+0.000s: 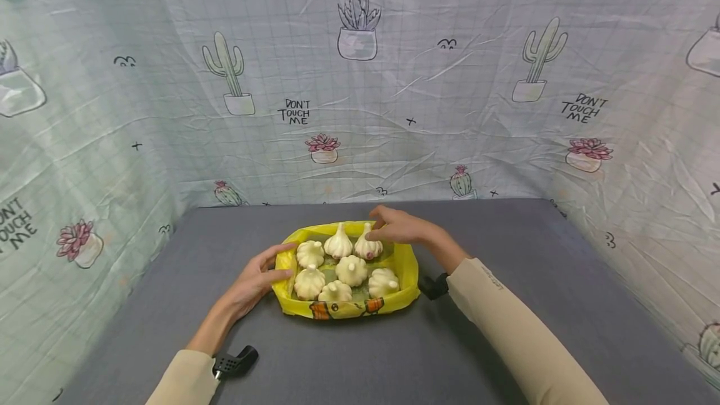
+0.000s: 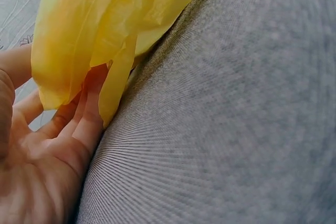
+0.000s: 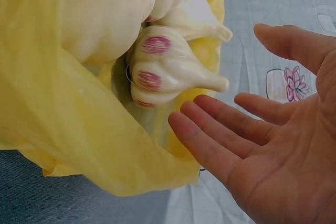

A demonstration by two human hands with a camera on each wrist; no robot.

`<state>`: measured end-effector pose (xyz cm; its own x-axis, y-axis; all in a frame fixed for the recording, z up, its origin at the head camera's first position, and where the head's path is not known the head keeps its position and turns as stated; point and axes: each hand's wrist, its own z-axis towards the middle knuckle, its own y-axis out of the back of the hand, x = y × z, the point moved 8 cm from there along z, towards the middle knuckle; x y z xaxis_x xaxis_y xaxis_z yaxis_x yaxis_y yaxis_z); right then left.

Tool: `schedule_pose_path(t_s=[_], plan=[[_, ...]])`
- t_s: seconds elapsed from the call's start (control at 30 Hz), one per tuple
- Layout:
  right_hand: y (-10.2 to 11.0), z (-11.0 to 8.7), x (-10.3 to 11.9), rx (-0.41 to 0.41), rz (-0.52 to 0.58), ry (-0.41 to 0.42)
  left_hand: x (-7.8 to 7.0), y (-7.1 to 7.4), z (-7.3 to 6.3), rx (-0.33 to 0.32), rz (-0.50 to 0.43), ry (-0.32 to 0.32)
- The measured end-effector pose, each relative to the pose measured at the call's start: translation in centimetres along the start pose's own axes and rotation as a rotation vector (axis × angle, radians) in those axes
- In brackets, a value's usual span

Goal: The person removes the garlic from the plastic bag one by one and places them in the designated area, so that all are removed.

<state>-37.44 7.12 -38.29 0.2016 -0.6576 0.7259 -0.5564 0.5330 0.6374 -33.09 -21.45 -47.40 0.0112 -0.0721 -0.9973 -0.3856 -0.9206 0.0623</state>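
Several garlic bulbs sit inside a low oval yellow plastic bag, with orange and black print on its front. My left hand grips the bag's left end, its thumb and forefinger over the rim. In the left wrist view, the other fingers tuck behind yellow flaps of plastic. My right hand is over the back right rim, close to a garlic bulb with purple streaks. Its fingers are spread and loosely extended, holding nothing, with the bulb's stem pointing toward the palm.
The bag rests on a grey cloth-covered table. A pale curtain printed with cacti hangs behind and along both sides. Black wrist devices are worn on both arms.
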Motion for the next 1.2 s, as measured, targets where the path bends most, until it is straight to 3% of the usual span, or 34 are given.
schedule_pose_path(t_s=[0.23,0.47,1.2], plan=[[-0.4,0.5,0.3,0.033,-0.011,0.014,0.1,0.1,0.0,-0.003,-0.035,0.001],[-0.7,1.2,1.4,0.062,-0.193,0.083,0.0,0.0,0.0,0.007,-0.033,-0.019],[-2.3,2.9,0.0,0.125,-0.205,-0.067,0.0,-0.1,-0.1,0.009,-0.007,-0.014]])
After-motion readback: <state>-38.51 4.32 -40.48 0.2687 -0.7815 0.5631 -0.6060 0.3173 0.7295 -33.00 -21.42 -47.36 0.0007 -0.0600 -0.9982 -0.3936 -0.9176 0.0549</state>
